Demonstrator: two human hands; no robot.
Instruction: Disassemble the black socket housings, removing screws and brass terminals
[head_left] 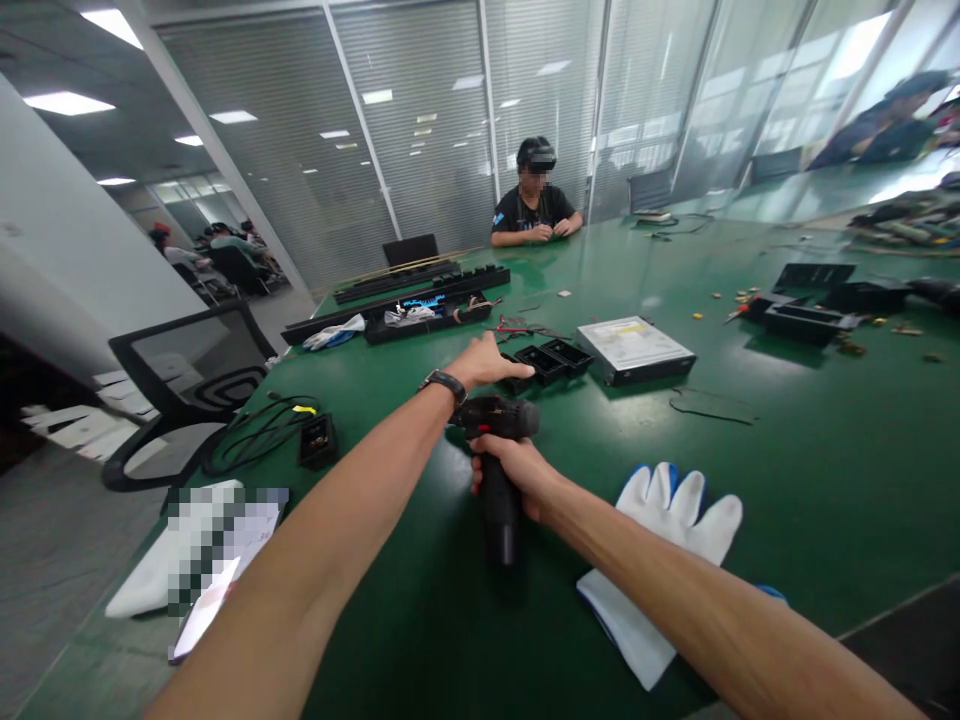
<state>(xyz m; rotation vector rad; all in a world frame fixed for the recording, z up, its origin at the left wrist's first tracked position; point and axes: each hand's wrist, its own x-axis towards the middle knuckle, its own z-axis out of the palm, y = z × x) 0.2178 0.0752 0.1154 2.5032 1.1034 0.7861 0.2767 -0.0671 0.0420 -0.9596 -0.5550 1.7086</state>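
Observation:
My right hand (517, 465) is wrapped around the grip of a black cordless drill (501, 510), which has a small red mark on its body. Ahead of it, my left hand (484, 362), with a dark watch on the wrist, grips the leftmost small black box (519, 383); its thumb lies along the box and the other fingers are partly hidden. Two more open black boxes (540, 365) stand in a row just to the right. Under my right forearm lies a white work glove (667, 510) with blue edges.
A flat silver disc drive (636, 350) lies right of the boxes. Black strips and a long tray (431, 318) are at the back left. A cable and black box (318, 440) lie left, near a phone (232, 570). A person (536, 205) sits across the green table (810, 470).

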